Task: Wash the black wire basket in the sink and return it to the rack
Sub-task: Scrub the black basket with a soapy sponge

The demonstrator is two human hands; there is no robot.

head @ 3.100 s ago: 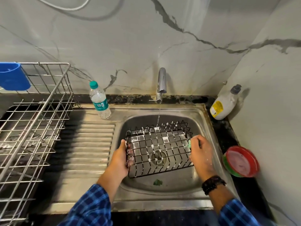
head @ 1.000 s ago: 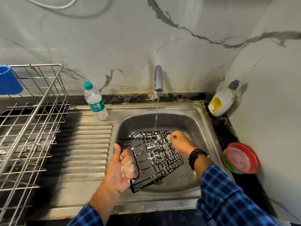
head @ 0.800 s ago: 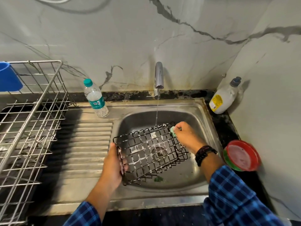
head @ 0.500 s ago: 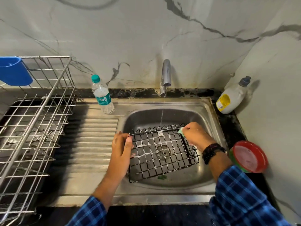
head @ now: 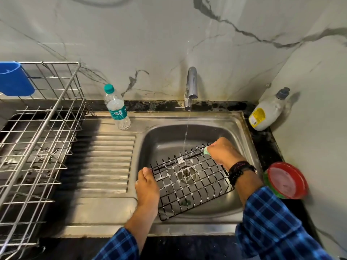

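Black wire basket [head: 189, 182]: soapy, tilted over the sink [head: 242, 126]. Our left hand [head: 147, 184] grips its edge; our right hand [head: 222, 152] clutches a green scrubber [head: 206, 151]. Scrubbing underway; rinsing probably next, then the rack [head: 37, 128].

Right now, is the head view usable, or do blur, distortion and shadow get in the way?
Head view: usable. Wide-angle bend curves the dish rack and counter edges; the red plate at right is smeared; dark shadow lies across the drainboard; the black wire basket and both hands stay sharp.
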